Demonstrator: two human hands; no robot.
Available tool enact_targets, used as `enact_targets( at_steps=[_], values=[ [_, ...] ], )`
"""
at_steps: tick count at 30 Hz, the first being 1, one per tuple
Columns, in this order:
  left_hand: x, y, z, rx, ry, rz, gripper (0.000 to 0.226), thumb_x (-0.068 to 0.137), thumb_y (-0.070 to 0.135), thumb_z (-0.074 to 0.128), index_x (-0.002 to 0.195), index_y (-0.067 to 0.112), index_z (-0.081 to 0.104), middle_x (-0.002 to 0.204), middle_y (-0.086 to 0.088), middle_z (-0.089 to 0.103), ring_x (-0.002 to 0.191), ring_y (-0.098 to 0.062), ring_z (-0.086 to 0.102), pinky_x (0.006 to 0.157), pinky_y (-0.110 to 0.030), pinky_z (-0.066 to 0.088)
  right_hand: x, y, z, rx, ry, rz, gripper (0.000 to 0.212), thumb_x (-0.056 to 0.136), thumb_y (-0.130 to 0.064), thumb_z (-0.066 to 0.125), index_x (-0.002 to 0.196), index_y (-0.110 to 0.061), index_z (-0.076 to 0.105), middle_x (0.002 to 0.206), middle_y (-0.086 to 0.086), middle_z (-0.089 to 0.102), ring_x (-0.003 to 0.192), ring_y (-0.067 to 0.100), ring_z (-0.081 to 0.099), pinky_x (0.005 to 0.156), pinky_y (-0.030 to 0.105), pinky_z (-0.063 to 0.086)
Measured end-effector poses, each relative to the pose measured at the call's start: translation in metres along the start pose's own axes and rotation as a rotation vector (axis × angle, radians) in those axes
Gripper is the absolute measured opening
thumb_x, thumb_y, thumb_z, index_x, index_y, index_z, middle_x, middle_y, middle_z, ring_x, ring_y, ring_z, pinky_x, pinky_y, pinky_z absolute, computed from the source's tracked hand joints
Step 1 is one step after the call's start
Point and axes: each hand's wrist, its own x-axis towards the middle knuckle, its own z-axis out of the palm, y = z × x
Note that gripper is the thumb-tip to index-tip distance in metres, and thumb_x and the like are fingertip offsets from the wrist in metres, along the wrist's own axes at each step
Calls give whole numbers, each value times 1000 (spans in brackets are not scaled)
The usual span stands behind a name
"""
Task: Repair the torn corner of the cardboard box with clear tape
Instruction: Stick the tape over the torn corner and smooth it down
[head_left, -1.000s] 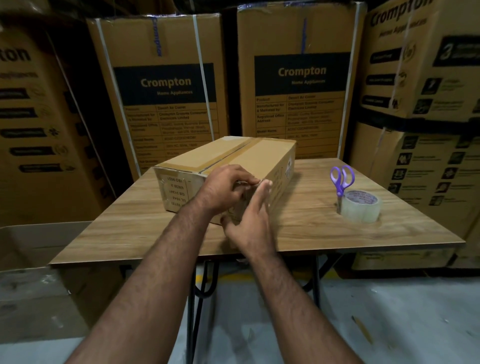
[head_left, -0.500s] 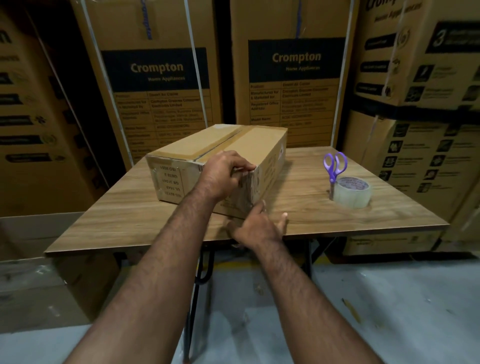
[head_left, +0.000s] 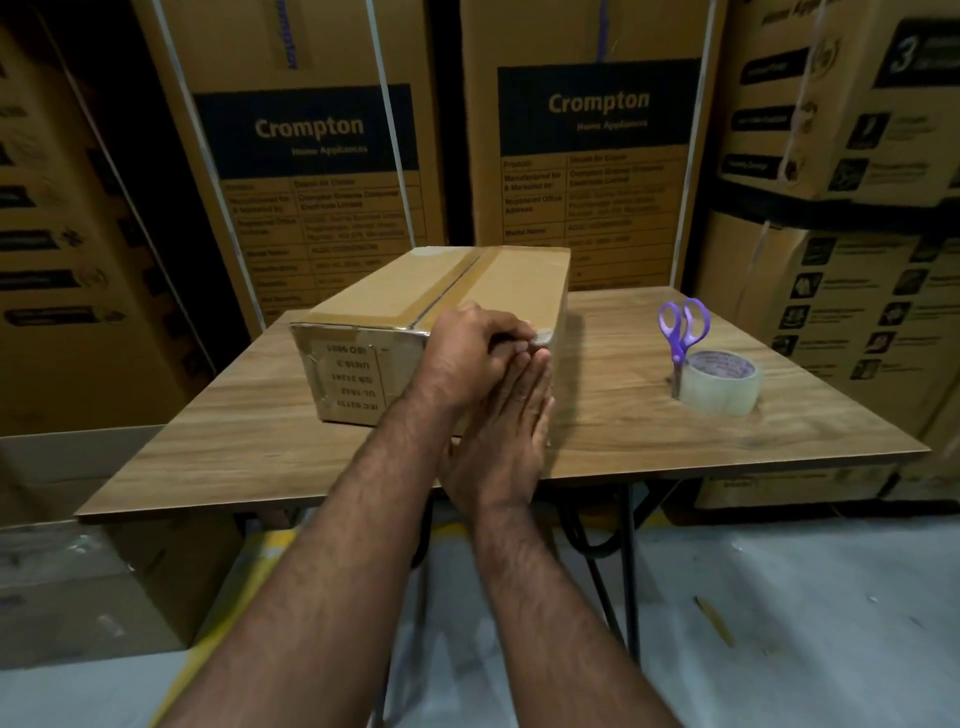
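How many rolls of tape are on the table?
1. The roll of clear tape lies flat at the table's right side, purple scissors standing in its core. Another might hide behind the cardboard box.

The cardboard box (head_left: 415, 306) is plain tan with black printed lettering on its near end. The scissors (head_left: 681, 332) have purple handles; the tape roll (head_left: 719, 383) is clear, milky-pale. The desk (head_left: 260, 447) shows brown wood grain — stacked cartons (head_left: 597, 156) behind carry dark navy panels.

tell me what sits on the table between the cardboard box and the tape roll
Nothing: in the head view, bare wooden table runs from the cardboard box to the tape roll, with purple scissors standing at its left edge.
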Motion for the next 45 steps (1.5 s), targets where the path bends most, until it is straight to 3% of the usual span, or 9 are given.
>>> enact_targets(
  at_steps=[7,13,22,25,29,32,35,40,45],
  values=[
    [2,-3,3,-18,-3,-11,21,87,23,77,106,32,80,110,7,77,104,-6,65,100,-29,53,-26,4,9,13,-68,38,115,90,-66,43,155,7,-18,165,27,-25,156,36,-21,128,53,5],
    [-2,8,-4,-110,5,-21,13,85,15,80,97,20,81,105,7,79,103,-4,71,100,-31,56,-36,7,-1,52,-159,27,111,91,-69,31,156,6,-17,166,23,-27,157,33,-19,126,56,-6],
    [-8,11,-8,-110,0,-52,17,86,10,77,100,19,80,109,7,78,107,-4,69,103,-27,54,-58,4,-23,83,-340,55,119,91,-75,39,155,5,-22,166,24,-25,157,34,-20,125,59,-11],
    [-7,6,-6,-164,21,-37,13,83,7,80,89,18,79,100,7,79,98,-3,72,97,-30,58,-46,-5,-31,122,-227,-12,128,85,-74,48,153,5,-27,163,22,-35,153,33,-29,126,57,-9],
    [-5,0,-8,-163,22,15,10,82,8,79,89,15,79,99,6,80,95,-3,73,93,-24,58,-6,-8,-22,124,10,-10,130,78,-73,46,154,3,-26,166,24,-27,156,34,-21,129,52,2],
    [-7,-6,-6,-153,32,62,14,84,7,75,95,15,80,102,6,79,97,-1,71,92,-13,54,-4,3,-5,64,28,-43,124,85,-69,50,156,2,-24,166,23,-27,157,34,-20,128,52,11],
    [-9,-6,-4,-152,66,128,19,83,7,72,100,15,77,106,5,78,96,-4,71,90,-19,57,-15,10,7,38,-7,-30,115,90,-68,43,157,3,-17,167,24,-24,157,33,-18,127,52,14],
    [-13,-2,-6,-193,94,96,42,81,9,72,120,18,60,145,0,40,92,-2,67,75,-2,50,-33,24,-10,153,-113,-91,110,89,-58,49,161,-3,-12,170,16,-19,159,27,-11,127,54,13],
    [-13,-1,-4,-180,116,95,31,80,3,69,109,11,61,135,-7,45,98,-14,67,80,-1,48,-10,34,-60,183,175,-133,101,77,-43,69,160,-10,24,169,10,25,154,28,29,117,57,29]
  ],
)
